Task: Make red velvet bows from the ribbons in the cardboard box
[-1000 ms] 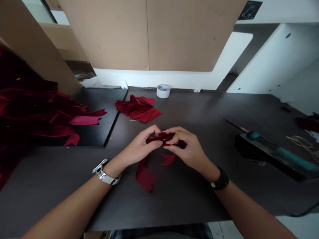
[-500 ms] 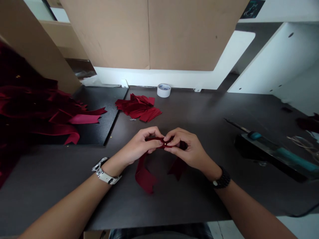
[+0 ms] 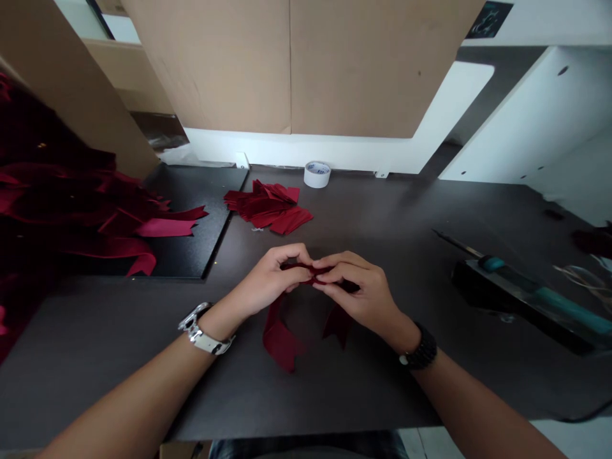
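A dark red ribbon bow (image 3: 282, 341) is pinched between my two hands over the table, its two tails hanging down toward me. My left hand (image 3: 275, 277) is closed on the bow's left side, thumb on top. On the right side, my right hand (image 3: 361, 287) grips it with thumb and fingers near the middle. Most of the loops are hidden behind my fingers. Beyond the hands lies a loose pile of cut red ribbon pieces (image 3: 270, 207).
A roll of white tape (image 3: 317, 174) stands at the back. To the left, a heap of red ribbon bows (image 3: 95, 210) covers part of a black board (image 3: 186, 255). A teal and black tool with a thin tip (image 3: 535, 296) lies right. Cardboard (image 3: 354, 70) rises behind.
The fingers of my right hand have stretched further over the bow's middle, hiding the small gold spot seen there before. The left hand keeps its grip.
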Demonstrator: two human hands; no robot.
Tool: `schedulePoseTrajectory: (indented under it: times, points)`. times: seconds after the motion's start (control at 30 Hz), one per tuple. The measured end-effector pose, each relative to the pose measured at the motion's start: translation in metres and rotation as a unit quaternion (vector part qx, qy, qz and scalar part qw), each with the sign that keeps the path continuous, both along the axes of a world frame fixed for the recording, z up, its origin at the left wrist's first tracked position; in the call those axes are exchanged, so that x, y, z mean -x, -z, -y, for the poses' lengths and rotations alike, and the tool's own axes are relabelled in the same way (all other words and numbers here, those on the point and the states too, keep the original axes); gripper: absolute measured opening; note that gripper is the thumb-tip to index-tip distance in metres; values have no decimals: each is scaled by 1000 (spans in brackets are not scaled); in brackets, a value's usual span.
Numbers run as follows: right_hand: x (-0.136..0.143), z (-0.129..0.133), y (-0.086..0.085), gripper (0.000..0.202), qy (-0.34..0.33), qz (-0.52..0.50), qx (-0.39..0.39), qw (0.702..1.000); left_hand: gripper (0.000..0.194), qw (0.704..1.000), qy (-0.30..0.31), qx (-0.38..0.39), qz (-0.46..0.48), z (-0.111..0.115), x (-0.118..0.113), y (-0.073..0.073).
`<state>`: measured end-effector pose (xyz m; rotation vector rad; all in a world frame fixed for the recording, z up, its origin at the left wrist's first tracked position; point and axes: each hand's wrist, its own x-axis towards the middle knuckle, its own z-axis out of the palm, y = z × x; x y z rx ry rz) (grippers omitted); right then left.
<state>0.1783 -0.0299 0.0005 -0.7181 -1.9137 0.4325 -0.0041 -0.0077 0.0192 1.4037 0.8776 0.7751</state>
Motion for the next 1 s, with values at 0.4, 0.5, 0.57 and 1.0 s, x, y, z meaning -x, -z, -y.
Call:
schedulePoseTrajectory:
  times: [0.4,0.5,0.57,1.0]
  points:
    - [0,0,-2,14,-14,-31,43,999,25,995,-9,88,50,-3,-4,7]
    - [-1,1,-3,16,-19,-2,24,1000,31,996,4,82,35,-3,-3,8]
    - [-2,2,-3,16,-23,6,16,1000,30,996,19,85,35,-4,-2,8]
    - [1,-1,2,8,20,-28,136,990,21,998,55,30,-33,-7,0,15]
